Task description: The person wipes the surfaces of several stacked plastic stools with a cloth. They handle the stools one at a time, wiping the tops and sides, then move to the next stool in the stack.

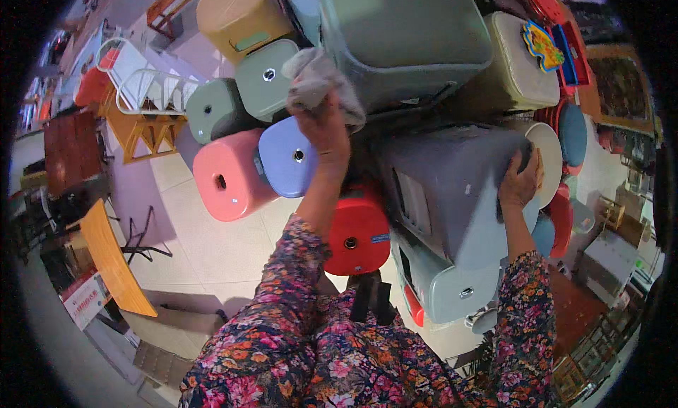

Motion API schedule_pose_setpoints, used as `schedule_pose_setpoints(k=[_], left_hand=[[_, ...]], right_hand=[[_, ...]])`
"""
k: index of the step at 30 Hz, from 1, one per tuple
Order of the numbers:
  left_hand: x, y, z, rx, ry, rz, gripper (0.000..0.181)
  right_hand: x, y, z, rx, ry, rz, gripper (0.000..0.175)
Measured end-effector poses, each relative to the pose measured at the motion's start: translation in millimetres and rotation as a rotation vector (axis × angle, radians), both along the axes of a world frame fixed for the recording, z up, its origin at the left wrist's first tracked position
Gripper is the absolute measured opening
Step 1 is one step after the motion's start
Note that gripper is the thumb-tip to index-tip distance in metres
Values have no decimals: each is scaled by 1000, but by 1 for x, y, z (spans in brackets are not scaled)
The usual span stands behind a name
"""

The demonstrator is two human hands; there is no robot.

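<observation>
My left hand (327, 127) is closed on a crumpled grey cloth (324, 85), raised beside the large grey-green plastic bin (408, 29). A blue plastic stool (283, 156) lies just under that wrist. With the fingers curled over its far right edge, my right hand (519, 180) grips a dark grey plastic box (450, 180), which is tilted and has a pale panel on one side. Below the box is a light grey-green container (461, 294). A red stool (360, 236) stands between my forearms.
Pink (233, 177), green (267, 80) and tan stools (243, 16) stack at the upper left. A cream bin (524, 64) and a round cream bucket (545, 159) sit at the right. A wooden board (114, 260) leans at the left, near a white metal rack (153, 80).
</observation>
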State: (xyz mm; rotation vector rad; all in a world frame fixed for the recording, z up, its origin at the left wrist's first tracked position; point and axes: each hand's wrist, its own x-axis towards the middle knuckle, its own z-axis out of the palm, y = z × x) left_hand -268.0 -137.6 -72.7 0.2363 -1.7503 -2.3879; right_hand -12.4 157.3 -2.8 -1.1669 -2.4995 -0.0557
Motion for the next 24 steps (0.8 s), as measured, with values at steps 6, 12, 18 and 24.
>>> schedule_pose_setpoints(k=[6,12,18,24], left_hand=[[23,83,-6,-541,222,260,68],[41,101,-150,-61,-323,261,65],[2,37,-256,-11,-806,266,78],[-12,31,-187,435,-837,249,62]], right_hand=[[-2,5,-6,-53,6,0,52],[11,12,-7,-28,-68,4,59],[-6,6,-7,-62,-39,49,57],[-2,7,-1,-23,-57,78,56]])
